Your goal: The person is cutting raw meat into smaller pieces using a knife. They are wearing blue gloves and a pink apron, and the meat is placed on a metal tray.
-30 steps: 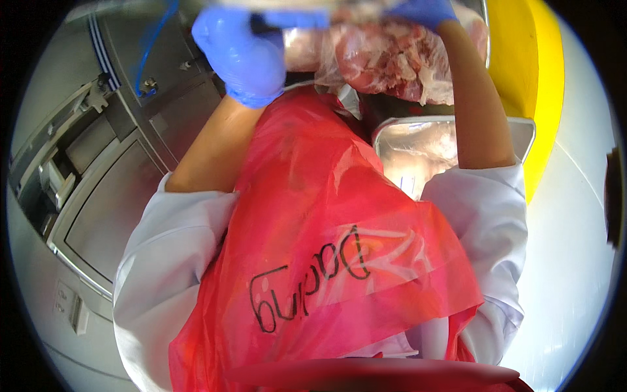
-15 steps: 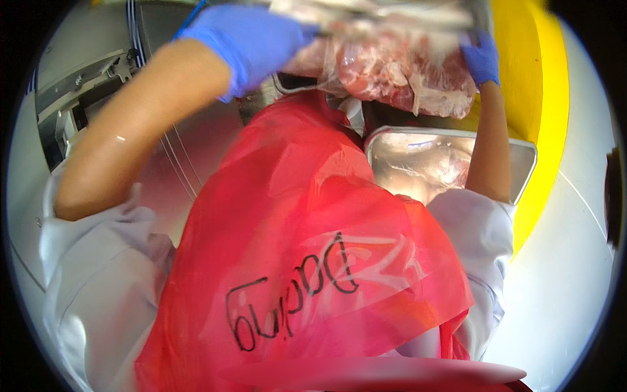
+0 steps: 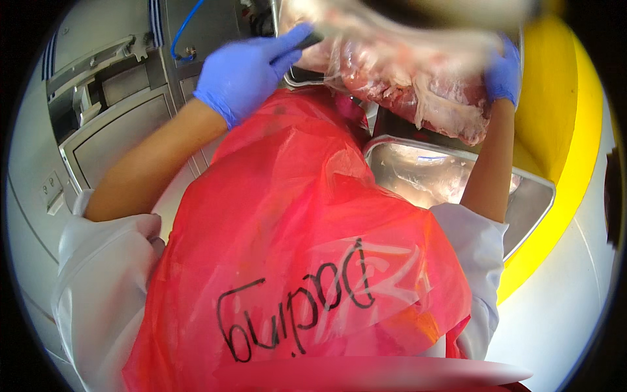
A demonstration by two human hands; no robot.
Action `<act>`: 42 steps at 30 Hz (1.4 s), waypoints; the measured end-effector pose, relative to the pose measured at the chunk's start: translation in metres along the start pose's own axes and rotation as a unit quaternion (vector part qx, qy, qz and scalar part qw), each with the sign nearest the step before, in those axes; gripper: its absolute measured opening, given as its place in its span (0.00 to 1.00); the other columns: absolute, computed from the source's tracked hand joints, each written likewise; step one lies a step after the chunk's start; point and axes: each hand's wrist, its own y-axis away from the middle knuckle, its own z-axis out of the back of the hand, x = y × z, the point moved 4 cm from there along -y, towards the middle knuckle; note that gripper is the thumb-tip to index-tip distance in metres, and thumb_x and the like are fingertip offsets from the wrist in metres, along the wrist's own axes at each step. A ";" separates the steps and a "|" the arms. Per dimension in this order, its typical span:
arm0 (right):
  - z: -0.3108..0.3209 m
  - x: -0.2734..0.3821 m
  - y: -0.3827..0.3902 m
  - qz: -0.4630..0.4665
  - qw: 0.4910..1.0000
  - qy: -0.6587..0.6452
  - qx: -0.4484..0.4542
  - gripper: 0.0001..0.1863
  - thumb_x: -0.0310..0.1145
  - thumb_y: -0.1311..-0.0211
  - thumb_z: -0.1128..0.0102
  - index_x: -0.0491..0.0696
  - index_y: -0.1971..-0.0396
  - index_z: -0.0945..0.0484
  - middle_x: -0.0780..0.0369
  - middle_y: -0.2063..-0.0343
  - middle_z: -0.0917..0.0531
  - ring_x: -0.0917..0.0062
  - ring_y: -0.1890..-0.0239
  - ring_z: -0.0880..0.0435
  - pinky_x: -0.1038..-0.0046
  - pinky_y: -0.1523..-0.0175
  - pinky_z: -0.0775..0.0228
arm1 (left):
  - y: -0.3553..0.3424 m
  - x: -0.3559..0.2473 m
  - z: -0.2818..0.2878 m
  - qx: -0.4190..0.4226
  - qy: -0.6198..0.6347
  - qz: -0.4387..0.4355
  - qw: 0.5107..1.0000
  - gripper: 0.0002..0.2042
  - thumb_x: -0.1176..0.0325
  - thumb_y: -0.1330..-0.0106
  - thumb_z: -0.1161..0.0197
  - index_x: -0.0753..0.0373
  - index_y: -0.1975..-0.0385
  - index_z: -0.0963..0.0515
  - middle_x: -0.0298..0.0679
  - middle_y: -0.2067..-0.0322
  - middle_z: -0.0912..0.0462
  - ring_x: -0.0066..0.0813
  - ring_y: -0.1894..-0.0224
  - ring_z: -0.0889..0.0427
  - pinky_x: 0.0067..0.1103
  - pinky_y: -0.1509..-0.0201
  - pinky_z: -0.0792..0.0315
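A large slab of raw meat (image 3: 418, 85), pink-red with pale fat and membrane, spans the top of the view. My left hand (image 3: 238, 78), in a blue glove, is closed around the dark handle of a knife (image 3: 311, 40) beside the meat's left end. Its blade cannot be made out against the blurred pale meat. At the right end, my blue-gloved right hand (image 3: 503, 75) grips the meat's edge, its fingertips partly hidden. A shallow metal tray (image 3: 539, 196) lies below the meat, partly covered by my right forearm, with scraps of pale tissue in it.
A yellow curved surface (image 3: 562, 130) borders the trays on the right. Another metal tray's rim (image 3: 297, 81) shows under the meat. Steel cabinets (image 3: 121, 140) and a blue hose (image 3: 179, 36) stand left. My red plastic apron (image 3: 294, 215) fills the middle.
The meat and my right hand appear slightly lower and farther right. My left hand's index finger now points up along the handle. The view has shifted, showing more of the left wall.
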 end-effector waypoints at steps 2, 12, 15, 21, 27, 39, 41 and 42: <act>0.005 0.002 0.004 -0.014 1.000 0.008 -0.001 0.33 0.61 0.36 0.40 0.46 0.46 0.17 0.50 0.52 0.13 0.52 0.48 0.16 0.59 0.41 0.27 | 0.003 0.007 -0.016 -0.020 0.021 0.008 1.000 0.24 0.58 0.25 0.41 0.34 0.30 0.30 0.47 0.64 0.14 0.47 0.63 0.15 0.37 0.59 0.20; 0.007 -0.023 0.000 -0.004 0.999 0.010 -0.036 0.32 0.59 0.35 0.38 0.47 0.44 0.17 0.50 0.45 0.15 0.56 0.43 0.17 0.64 0.37 0.29 | 0.014 0.011 -0.157 -0.162 0.199 -0.019 0.966 0.29 0.58 0.27 0.38 0.35 0.26 0.35 0.38 0.71 0.18 0.36 0.72 0.17 0.33 0.72 0.22; 0.009 -0.014 0.005 -0.023 0.999 0.022 -0.033 0.31 0.57 0.34 0.37 0.46 0.43 0.18 0.50 0.44 0.16 0.56 0.41 0.18 0.65 0.36 0.30 | 0.012 0.012 -0.172 -0.180 0.211 -0.016 0.961 0.29 0.58 0.26 0.40 0.36 0.25 0.37 0.38 0.68 0.18 0.38 0.71 0.17 0.34 0.71 0.22; 0.008 -0.021 0.006 -0.015 0.999 0.008 -0.027 0.29 0.55 0.32 0.38 0.47 0.43 0.19 0.51 0.47 0.15 0.55 0.45 0.17 0.62 0.38 0.29 | 0.001 0.030 -0.210 -0.104 0.255 -0.014 0.961 0.28 0.57 0.25 0.43 0.35 0.25 0.37 0.41 0.65 0.19 0.42 0.69 0.16 0.36 0.67 0.20; 0.007 -0.041 -0.008 0.043 0.998 -0.030 -0.018 0.25 0.47 0.28 0.39 0.42 0.44 0.19 0.53 0.46 0.15 0.65 0.45 0.18 0.67 0.36 0.31 | -0.028 0.072 -0.203 -0.080 0.254 -0.090 0.960 0.27 0.63 0.25 0.41 0.40 0.26 0.34 0.44 0.58 0.17 0.40 0.60 0.15 0.31 0.53 0.20; 0.009 -0.028 -0.004 0.022 0.999 0.014 -0.024 0.27 0.52 0.27 0.44 0.43 0.44 0.19 0.49 0.46 0.16 0.56 0.45 0.18 0.63 0.37 0.29 | 0.004 0.040 -0.096 0.086 0.454 0.004 0.887 0.23 0.68 0.21 0.44 0.52 0.28 0.31 0.37 0.38 0.19 0.22 0.39 0.24 0.24 0.29 0.34; 0.009 -0.019 -0.002 0.014 1.000 -0.003 -0.018 0.27 0.51 0.27 0.44 0.43 0.43 0.19 0.49 0.46 0.16 0.56 0.44 0.18 0.63 0.37 0.30 | 0.007 0.038 -0.138 0.015 0.485 -0.028 0.874 0.25 0.67 0.22 0.43 0.49 0.26 0.33 0.40 0.38 0.19 0.33 0.40 0.21 0.27 0.32 0.30; 0.003 -0.016 -0.001 0.009 1.000 -0.018 -0.011 0.27 0.51 0.27 0.44 0.42 0.43 0.20 0.49 0.46 0.16 0.57 0.44 0.18 0.63 0.36 0.30 | 0.002 0.038 -0.158 -0.032 0.479 -0.048 0.876 0.26 0.65 0.23 0.42 0.47 0.26 0.34 0.43 0.41 0.18 0.41 0.43 0.19 0.30 0.34 0.27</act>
